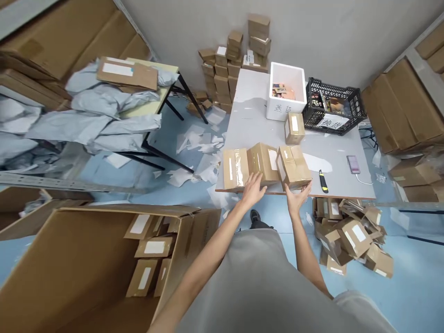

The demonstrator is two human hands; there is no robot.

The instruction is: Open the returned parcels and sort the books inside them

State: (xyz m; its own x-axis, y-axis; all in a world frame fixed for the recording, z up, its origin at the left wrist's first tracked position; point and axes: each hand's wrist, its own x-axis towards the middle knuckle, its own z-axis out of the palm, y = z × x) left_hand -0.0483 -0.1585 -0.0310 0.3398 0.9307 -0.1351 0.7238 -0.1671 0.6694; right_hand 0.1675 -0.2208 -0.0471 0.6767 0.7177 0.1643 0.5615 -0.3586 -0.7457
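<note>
Three taped cardboard boxes are lined up along the near edge of the grey-topped table (248,111). My left hand (254,190) has its fingers spread over the near edges of the left box (236,169) and the middle box (262,162); whether it presses on either I cannot tell. With thumb and fingers apart around its near side, my right hand (297,199) grips the right box (294,165). A smaller box (294,128) stands behind that one. To the right lies a black and yellow utility knife (323,181).
Farther back stand a white foam bin (286,111) and a black crate (357,108). A phone (353,164) with a cable lies at right. Emptied boxes (354,236) crowd the floor at right. A large carton (86,259) holding parcels is at lower left. Paper scraps (199,143) litter the floor.
</note>
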